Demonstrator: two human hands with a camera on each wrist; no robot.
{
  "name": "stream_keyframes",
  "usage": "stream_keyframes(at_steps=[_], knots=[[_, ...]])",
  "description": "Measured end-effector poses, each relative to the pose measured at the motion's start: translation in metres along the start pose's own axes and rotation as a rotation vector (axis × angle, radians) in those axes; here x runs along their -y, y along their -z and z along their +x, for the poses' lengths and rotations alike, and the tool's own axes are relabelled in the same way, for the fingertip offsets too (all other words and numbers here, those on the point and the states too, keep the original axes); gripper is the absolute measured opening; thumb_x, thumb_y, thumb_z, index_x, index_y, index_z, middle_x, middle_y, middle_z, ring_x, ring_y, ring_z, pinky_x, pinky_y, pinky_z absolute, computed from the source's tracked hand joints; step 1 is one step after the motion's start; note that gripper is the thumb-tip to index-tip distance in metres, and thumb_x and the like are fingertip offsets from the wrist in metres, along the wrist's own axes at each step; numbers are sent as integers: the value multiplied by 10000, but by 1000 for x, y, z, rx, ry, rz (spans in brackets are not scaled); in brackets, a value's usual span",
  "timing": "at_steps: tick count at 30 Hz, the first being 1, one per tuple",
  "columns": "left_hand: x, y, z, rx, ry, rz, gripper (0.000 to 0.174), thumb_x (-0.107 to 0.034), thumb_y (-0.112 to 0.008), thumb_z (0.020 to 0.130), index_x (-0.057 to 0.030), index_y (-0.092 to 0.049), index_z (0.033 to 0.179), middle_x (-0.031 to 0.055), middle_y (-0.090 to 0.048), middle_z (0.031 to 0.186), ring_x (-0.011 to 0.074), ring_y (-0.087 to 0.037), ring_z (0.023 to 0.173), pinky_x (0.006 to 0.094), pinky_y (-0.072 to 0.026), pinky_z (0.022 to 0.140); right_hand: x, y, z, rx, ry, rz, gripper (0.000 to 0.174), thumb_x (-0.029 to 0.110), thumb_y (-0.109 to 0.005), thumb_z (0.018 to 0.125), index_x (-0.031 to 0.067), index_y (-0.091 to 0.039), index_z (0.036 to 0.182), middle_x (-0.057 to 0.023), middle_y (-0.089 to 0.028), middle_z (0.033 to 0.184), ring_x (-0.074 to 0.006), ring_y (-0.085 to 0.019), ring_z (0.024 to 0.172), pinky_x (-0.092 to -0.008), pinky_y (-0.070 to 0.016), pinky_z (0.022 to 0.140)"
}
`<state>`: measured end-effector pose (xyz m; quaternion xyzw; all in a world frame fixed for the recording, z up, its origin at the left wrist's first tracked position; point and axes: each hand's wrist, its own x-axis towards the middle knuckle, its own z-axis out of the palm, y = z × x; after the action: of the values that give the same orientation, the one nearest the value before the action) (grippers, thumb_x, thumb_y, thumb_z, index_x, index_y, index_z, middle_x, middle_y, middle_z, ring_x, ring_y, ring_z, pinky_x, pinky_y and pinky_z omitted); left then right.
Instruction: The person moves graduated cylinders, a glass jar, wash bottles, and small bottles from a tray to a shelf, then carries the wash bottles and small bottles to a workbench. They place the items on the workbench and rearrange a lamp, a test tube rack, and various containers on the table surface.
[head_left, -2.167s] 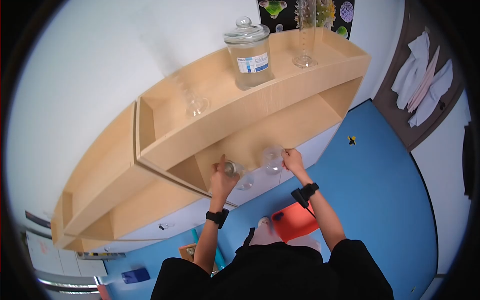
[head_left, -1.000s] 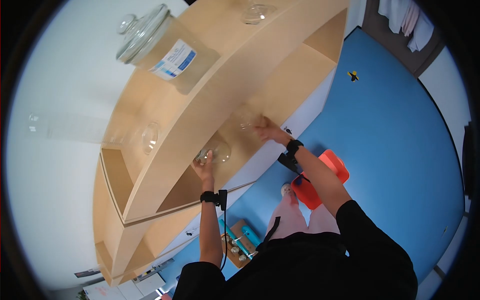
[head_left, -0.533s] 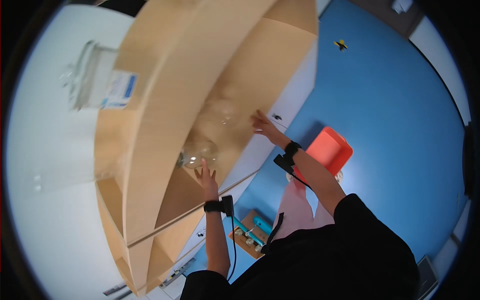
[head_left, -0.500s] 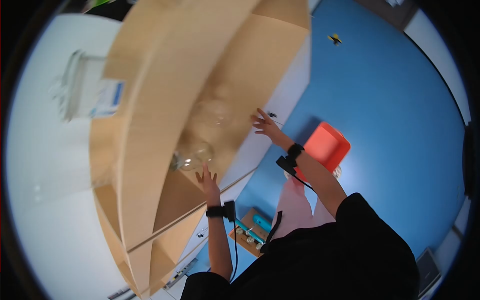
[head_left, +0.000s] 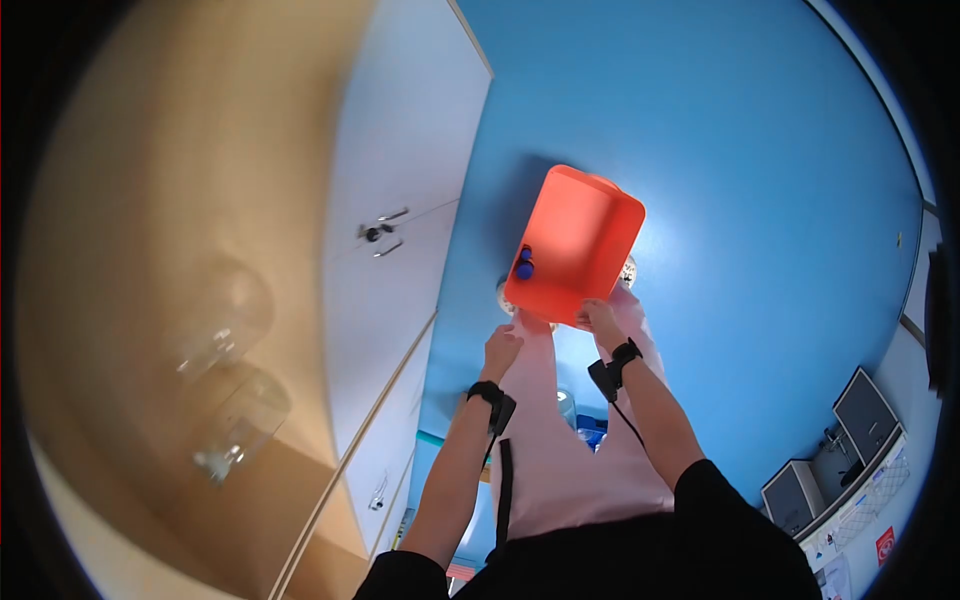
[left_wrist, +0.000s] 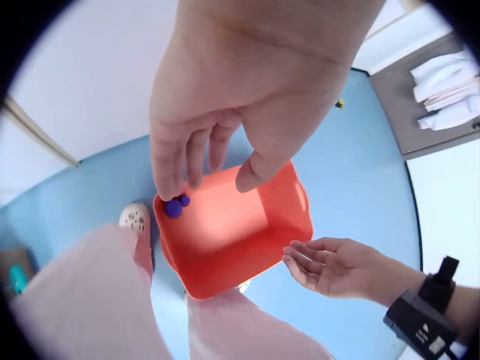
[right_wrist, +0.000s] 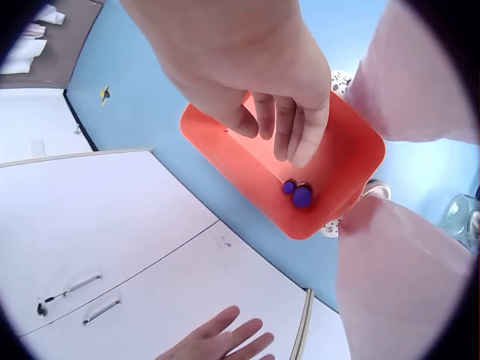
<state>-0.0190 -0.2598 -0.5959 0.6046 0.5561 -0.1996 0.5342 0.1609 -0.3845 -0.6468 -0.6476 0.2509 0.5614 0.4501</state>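
Observation:
A red-orange plastic tub stands on the blue floor at the person's feet. Inside it, by one corner, lie two small round purple-blue things. The left hand holds nothing; its fingers hang loosely curved above the tub in the left wrist view. Close to the tub's near rim in the head view, the right hand is empty too, fingers loosely bent and pointing down in the right wrist view. Two clear glass vessels, blurred, sit on the wooden shelf at the left.
White cabinet doors with metal handles stand left of the tub. The person's legs and patterned clogs are right behind it. A clear glass container sits on the floor beyond the legs. White coats hang farther off.
Both hands have let go of the glass vessels, which stay on the shelf, and have moved from there down toward the tub. The head view has swung right and down to the floor.

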Motion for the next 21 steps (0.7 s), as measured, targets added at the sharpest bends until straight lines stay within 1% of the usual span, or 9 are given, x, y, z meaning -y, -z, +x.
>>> stream_keyframes(at_steps=[3, 5, 6, 7, 10, 13, 16, 19, 21], knots=[[43, -51, 87, -67, 169, -149, 414, -235, -601, 727, -32, -508, 1075, 78, -578, 865, 194, -565, 751, 313, -475, 701, -30, -1, 67, 26, 41, -152, 237, 111, -489, 765, 18, -529, 979, -97, -565, 715, -188, -571, 604, -298, -487, 538], [36, -67, 125, 21, 460, -718, 437, -240, -578, 751, -25, -462, 1112, 84, -523, 916, 212, -529, 792, 329, -479, 705, -44, -9, 113, 41, 72, -270, 289, 116, -502, 758, 29, -510, 1033, -126, -577, 763, -245, -587, 642, -341, -495, 578], [36, -74, 142, 27, 478, -713, 437, -240, -578, 751, -25, -462, 1112, 84, -523, 916, 212, -529, 792, 329, -479, 705, -46, -14, 134, -1, 305, -624, 296, 113, -508, 753, 46, -510, 1041, -137, -577, 785, -279, -579, 674, -361, -487, 598], [38, -82, 156, 3, 477, -817, 457, -252, -567, 763, -17, -433, 1131, 104, -487, 982, 225, -510, 841, 335, -474, 726, -50, -18, 155, -35, 538, -979, 304, 109, -514, 748, 63, -510, 1049, -148, -577, 806, -313, -571, 706, -382, -479, 618], [70, -107, 207, 20, 421, -937, 496, -190, -562, 784, -8, -348, 1194, 159, -368, 1138, 258, -451, 971, 352, -455, 795, -58, -34, 215, 105, 695, -1259, 305, 108, -515, 749, 86, -512, 1054, -153, -561, 877, -342, -538, 810, -414, -462, 647], [115, -133, 249, -23, 115, -380, 489, -101, -557, 786, -14, -332, 1211, 166, -366, 1141, 269, -446, 994, 368, -436, 839, -43, -62, 240, 196, 697, -1281, 339, 125, -524, 756, 106, -490, 1092, -143, -554, 916, -311, -533, 865, -406, -460, 655], [66, -122, 255, -53, 583, -889, 547, -20, -542, 776, -54, -268, 1248, 148, -313, 1198, 230, -418, 1048, 339, -441, 870, -53, -80, 271, 276, 643, -1206, 407, 153, -528, 751, 137, -448, 1150, -133, -550, 940, -297, -543, 853, -396, -464, 657], [115, -150, 282, -4, 324, -1472, 466, -265, -488, 851, -100, -290, 1240, 153, -342, 1138, 229, -435, 1003, 298, -429, 825, -71, -83, 302, 300, 672, -1393, 450, 186, -518, 767, 184, -398, 1200, -115, -554, 951, -287, -548, 854, -381, -474, 640], [136, -166, 290, -75, 195, -1157, 461, -203, -502, 845, -100, -291, 1243, 142, -360, 1133, 205, -429, 1017, 284, -420, 838, -77, -82, 311, 269, 960, -1735, 395, 181, -504, 770, 201, -440, 1159, -101, -500, 1062, -263, -524, 927, -335, -465, 676]])
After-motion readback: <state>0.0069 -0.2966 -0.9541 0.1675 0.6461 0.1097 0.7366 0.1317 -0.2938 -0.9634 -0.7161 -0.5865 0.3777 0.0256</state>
